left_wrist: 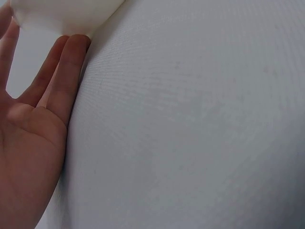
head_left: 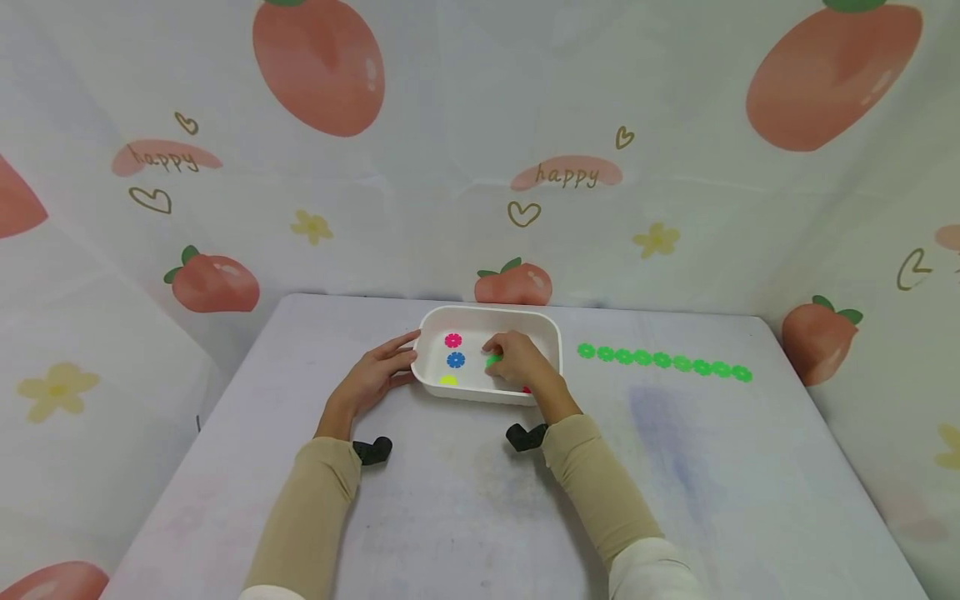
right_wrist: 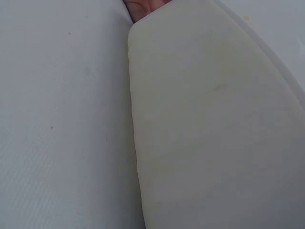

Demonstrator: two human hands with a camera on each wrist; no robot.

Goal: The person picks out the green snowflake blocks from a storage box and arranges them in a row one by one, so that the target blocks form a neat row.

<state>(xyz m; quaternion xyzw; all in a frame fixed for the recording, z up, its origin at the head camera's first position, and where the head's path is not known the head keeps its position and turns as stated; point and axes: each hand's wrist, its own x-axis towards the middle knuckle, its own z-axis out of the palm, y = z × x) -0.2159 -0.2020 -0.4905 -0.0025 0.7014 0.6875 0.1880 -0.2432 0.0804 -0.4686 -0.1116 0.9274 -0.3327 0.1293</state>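
Observation:
A white plastic tray (head_left: 486, 395) sits on the table. My left hand (head_left: 371, 377) rests its extended fingers against the tray's left end; in the left wrist view the fingertips (left_wrist: 77, 42) meet the tray's wall. Reaching over the near rim, my right hand (head_left: 519, 360) pinches a green flower-shaped disc (head_left: 492, 361) inside the tray, partly hidden by the fingers. To its left lie a pink disc (head_left: 453, 341), a blue disc (head_left: 456, 360) and a yellow disc (head_left: 447, 380). Red (head_left: 527, 389) shows beneath the right wrist. The right wrist view mostly shows the tray's outer wall (right_wrist: 205, 109).
Several green flower discs (head_left: 662, 360) form a slightly slanting row on the table, right of the tray. Behind the table's back edge hangs a printed cloth (head_left: 442, 192). The white tabletop (head_left: 450, 517) stretches in front of the tray.

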